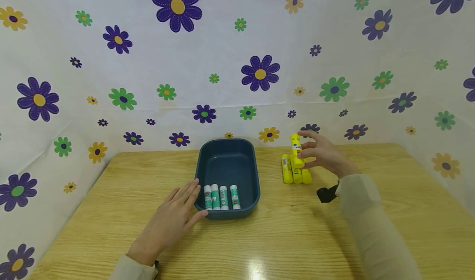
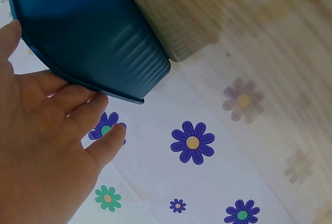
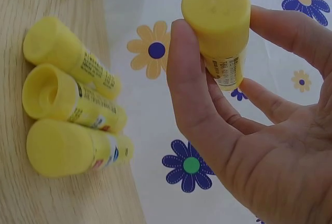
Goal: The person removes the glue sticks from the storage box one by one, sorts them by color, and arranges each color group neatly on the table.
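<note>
In the head view a dark blue bin (image 1: 227,146) stands at mid table, with several white-and-green glue sticks (image 1: 224,198) lined up along its near end. My left hand (image 1: 172,216) rests on the bin's near left rim, fingers fairly straight; the left wrist view has these fingers (image 2: 78,102) against the rim. To the right, my right hand (image 1: 323,154) pinches a yellow glue stick (image 3: 218,14) between thumb and fingers, above the table. Beneath it, three more yellow glue sticks (image 1: 287,170) lie side by side on the wood.
The wooden table (image 1: 293,230) reaches back to a white cloth (image 1: 222,57) printed with flowers, which also hangs at both sides. A black wrist strap piece (image 1: 327,194) juts out below the right sleeve.
</note>
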Demonstrator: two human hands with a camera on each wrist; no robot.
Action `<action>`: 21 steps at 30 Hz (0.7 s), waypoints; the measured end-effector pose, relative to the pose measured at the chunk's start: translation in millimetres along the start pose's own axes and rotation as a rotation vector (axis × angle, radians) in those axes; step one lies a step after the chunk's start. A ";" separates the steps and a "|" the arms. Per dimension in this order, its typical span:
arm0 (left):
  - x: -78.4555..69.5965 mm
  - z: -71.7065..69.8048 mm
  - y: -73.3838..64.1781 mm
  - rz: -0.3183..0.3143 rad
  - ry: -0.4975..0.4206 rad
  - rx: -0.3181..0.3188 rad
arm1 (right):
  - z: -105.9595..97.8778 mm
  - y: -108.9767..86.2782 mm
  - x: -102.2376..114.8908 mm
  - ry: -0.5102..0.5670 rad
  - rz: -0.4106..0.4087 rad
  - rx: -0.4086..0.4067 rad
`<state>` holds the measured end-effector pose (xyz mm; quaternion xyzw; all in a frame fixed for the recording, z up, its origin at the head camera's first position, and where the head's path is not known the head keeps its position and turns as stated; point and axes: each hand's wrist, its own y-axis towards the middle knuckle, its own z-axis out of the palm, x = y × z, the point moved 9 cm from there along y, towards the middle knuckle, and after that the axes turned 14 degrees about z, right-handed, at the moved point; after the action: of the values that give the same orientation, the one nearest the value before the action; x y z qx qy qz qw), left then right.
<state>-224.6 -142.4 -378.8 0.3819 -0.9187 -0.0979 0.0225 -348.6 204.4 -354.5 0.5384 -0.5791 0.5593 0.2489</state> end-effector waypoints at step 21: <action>-0.5 2.7 -1.6 -0.004 0.010 -0.004 | -32.1 -8.2 -31.0 -0.044 0.024 -0.029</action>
<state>-223.4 -142.6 -381.8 0.3841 -0.9177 -0.0979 0.0275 -342.1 246.2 -370.9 0.5399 -0.5989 0.5418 0.2373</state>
